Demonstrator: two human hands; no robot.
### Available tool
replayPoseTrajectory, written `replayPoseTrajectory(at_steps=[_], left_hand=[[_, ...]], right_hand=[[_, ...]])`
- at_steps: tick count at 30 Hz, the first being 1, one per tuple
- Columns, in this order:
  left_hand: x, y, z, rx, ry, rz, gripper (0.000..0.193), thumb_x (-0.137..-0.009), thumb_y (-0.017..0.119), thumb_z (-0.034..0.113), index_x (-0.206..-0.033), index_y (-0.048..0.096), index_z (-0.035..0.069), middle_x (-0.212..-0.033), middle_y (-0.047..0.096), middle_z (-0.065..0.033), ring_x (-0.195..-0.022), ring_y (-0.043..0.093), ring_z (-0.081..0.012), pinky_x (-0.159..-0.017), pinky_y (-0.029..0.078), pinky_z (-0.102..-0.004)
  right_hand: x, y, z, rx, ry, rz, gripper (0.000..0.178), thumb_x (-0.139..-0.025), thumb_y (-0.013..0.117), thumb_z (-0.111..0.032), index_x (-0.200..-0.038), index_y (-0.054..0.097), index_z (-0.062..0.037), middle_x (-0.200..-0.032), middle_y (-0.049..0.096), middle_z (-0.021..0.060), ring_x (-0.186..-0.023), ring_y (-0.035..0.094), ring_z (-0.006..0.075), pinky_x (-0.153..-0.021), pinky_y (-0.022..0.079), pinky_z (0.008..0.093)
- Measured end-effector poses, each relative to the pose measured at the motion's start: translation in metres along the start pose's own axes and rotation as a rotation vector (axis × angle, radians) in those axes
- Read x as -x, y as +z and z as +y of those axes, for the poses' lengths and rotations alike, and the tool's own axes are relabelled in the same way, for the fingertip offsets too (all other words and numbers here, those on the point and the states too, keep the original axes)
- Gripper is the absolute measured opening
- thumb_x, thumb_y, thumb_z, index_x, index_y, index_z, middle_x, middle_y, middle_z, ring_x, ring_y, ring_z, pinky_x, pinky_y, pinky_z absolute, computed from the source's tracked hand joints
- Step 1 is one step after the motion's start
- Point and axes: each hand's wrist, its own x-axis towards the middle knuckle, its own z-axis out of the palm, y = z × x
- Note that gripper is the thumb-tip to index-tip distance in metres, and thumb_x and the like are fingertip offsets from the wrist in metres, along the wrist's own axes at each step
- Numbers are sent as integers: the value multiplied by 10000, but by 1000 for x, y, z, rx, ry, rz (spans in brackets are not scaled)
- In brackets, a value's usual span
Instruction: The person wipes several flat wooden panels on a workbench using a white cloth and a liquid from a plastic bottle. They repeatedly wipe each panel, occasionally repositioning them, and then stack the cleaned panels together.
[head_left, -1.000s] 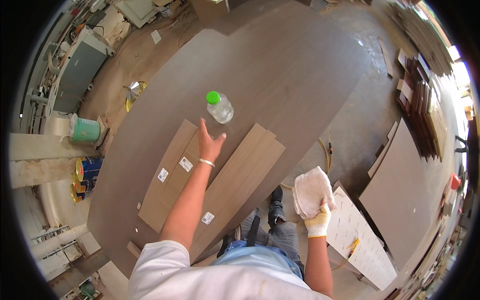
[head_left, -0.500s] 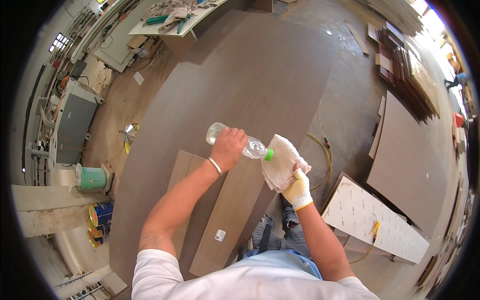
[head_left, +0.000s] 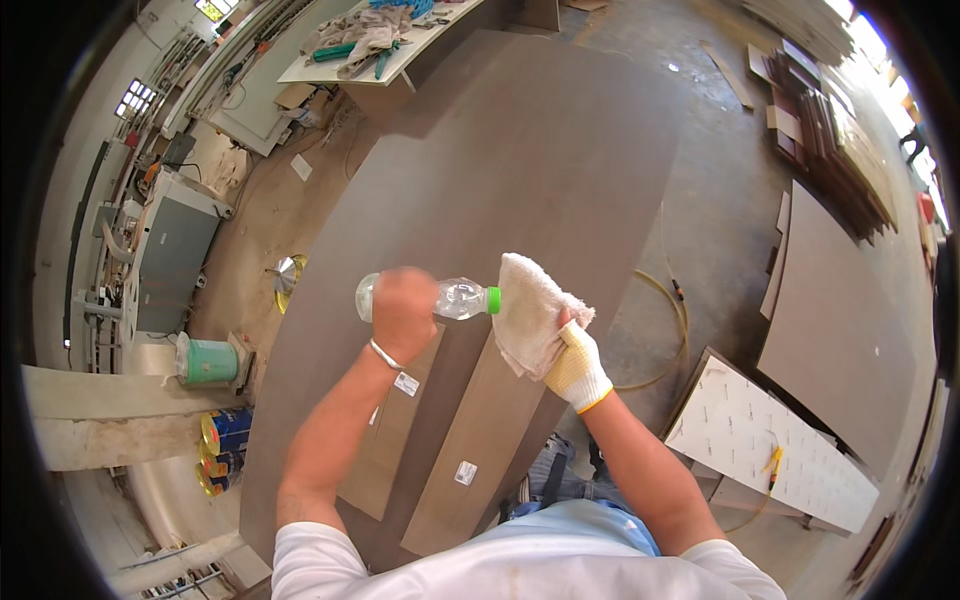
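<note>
Bottle [head_left: 465,299] shifted left | left grip [head_left: 405,308] closed round it | right grip [head_left: 578,366] clamping cloth [head_left: 530,312] | arms forward

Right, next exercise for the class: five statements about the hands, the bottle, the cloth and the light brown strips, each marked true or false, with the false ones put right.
1. The left hand grips a clear bottle. True.
2. The right hand holds a pale cloth. True.
3. The bottle's cap is red. False: the cap is green.
4. Both hands wear gloves. False: only the right hand has a glove; the left is bare.
5. The light brown strips stand on end. False: the strips lie flat on the large brown surface.
</note>
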Motion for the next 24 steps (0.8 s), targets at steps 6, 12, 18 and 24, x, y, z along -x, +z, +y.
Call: replayPoseTrajectory(at_steps=[6, 12, 18, 24], left_hand=[[15, 13, 13, 64, -84, -50, 348, -676, 785, 46, -1011, 695, 75, -1050, 662, -89, -1045, 624, -327, -980, 437, -493], [55, 124, -27, 645, -748, 23, 556, -711, 905, 78, -1218, 681, 32, -1262, 675, -143, -1229, 627, -347, -1105, 472, -468], [73, 175, -22, 975, -1001, 113, 692, -818, 892, 84, -1422, 562, 9, -1395, 643, -190, -1324, 613, -292, -1106, 491, -428], [211, 155, 121, 315, -1016, 216, 682, -956, 725, 130, -1553, 437, -34, -1613, 463, -263, -1515, 407, -448, -1264, 313, -553]], right_hand=[[-6, 12, 14, -88, -19, -40, 610, -1038, 697, -438, -1527, 520, -118, -1491, 610, 96, -1365, 592, 320, -1179, 480, 516], [10, 12, 18, -72, -59, -17, 615, -1043, 656, -486, -1537, 514, -147, -1511, 593, 105, -1386, 569, 379, -1161, 473, 607], [51, -58, -21, 131, -170, 232, 565, -1038, 675, -376, -1520, 504, -136, -1468, 616, 132, -1355, 608, 362, -1119, 526, 573], [71, -72, 11, 1712, -232, 393, 315, -1092, 520, -252, -1230, 685, -22, -1006, 734, 136, -888, 703, 270, -914, 579, 409]])
